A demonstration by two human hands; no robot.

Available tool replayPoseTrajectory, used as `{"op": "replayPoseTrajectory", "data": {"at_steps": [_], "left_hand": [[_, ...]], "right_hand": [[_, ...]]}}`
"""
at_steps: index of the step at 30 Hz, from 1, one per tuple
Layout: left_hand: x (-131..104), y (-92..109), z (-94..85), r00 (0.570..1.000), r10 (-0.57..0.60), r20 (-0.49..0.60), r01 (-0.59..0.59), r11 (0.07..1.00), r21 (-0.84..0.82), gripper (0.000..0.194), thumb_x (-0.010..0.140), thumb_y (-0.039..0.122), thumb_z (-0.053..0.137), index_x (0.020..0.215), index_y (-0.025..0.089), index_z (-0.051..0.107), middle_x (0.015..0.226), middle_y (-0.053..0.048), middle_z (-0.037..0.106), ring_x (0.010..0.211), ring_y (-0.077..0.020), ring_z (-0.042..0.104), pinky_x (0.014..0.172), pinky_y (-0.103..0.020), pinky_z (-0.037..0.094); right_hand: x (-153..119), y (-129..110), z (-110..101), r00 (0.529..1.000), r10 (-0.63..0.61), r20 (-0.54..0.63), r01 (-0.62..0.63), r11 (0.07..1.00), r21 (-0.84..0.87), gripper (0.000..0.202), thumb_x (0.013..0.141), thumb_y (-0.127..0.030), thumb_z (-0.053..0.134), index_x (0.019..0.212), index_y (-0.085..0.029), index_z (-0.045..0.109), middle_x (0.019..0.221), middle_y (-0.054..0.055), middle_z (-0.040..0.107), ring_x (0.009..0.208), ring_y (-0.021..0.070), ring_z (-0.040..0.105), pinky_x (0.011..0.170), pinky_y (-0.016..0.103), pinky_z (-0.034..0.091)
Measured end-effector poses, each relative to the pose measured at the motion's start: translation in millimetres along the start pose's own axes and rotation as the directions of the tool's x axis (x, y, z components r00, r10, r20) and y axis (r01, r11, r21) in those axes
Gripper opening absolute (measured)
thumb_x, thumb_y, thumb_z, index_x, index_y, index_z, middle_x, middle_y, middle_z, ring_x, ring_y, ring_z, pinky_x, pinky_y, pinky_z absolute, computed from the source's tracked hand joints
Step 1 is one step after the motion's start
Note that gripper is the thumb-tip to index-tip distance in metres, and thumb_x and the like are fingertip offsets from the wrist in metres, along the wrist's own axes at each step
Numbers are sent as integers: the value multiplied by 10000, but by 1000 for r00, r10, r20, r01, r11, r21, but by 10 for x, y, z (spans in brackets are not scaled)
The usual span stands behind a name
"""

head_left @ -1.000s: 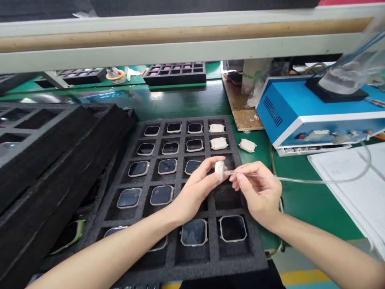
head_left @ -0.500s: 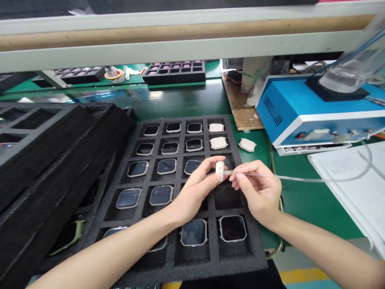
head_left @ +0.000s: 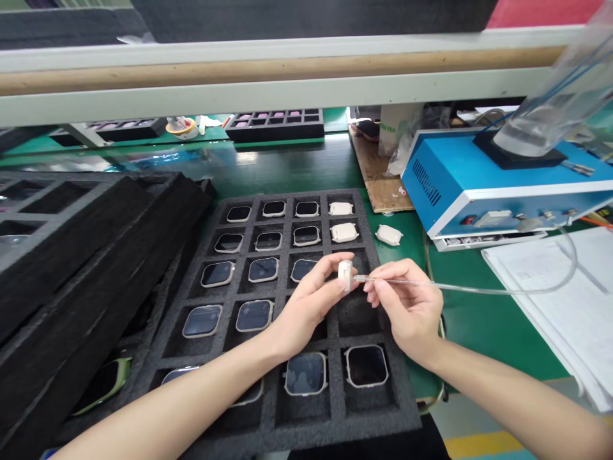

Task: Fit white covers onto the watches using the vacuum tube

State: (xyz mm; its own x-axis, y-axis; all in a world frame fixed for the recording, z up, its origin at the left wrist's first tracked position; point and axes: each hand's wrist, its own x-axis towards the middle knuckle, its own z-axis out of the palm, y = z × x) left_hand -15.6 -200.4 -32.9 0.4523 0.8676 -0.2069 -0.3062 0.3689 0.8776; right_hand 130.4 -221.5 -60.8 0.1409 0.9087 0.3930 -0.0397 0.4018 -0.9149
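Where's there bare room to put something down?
Bare green tabletop shows between the right hand and the white paper sheets, this side of the thin clear tube. Also bare: the glossy dark-green strip between the dark-grey foam watch tray and the black tray with pink items. Crowded: left, with stacked black foam trays; right rear, with the blue metal box.

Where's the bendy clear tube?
In the head view, the tube is right of centre: it runs from the right hand, over the papers, to the blue box.
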Motion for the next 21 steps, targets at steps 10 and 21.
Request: {"op": "replayPoseTrajectory", "data": {"at_steps": [10,21], "left_hand": [[0,1,-3,1000,-6,10,6,1000,17,278,835,226,534,1112,210,533,1001,-19,601,1012,-170,524,979,-317,328],[1,-2,-13,1000,-6,-7,6,999,46,288,822,240,551,1109,218,541,999,-24,598,998,-179,528,978,-338,327]], "right_hand": [[9,5,-8,999,7,35,-6,1000,-22,63,816,-129,537,803,-179,572,712,12,603,577,114,583,501,229,494],[8,-5,-8,999,22,30,-22,1000,-19,57,810,-141,545,793,-182,580,711,12,608,579,119,589,509,235,497]]}}
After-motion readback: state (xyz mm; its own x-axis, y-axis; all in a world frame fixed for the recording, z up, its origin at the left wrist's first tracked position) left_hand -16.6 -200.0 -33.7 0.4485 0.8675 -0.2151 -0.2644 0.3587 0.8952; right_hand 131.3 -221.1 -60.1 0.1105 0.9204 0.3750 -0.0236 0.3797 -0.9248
